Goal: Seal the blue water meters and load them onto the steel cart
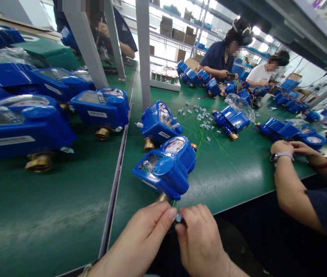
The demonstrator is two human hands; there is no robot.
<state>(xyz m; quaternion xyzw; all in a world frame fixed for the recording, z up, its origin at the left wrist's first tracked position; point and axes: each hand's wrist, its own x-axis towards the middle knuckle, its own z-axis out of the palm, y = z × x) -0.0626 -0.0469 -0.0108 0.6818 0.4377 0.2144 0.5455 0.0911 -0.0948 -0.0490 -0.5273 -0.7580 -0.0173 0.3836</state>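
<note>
My left hand (144,234) and my right hand (199,240) meet at the near edge of the green bench (224,181), fingers pinched together on a small dark part (179,219) with thin green wire rising from it. Just beyond my fingertips lies a blue water meter (166,167) with a brass fitting at its bottom and a round dial at its top. A second blue meter (159,123) stands behind it.
Several blue meters (22,123) line the left bench. Small clear seals and green wires (202,115) are scattered mid-table. A co-worker's arms (293,169) rest on the right; two more people work at the back. Grey posts (144,50) rise from the bench.
</note>
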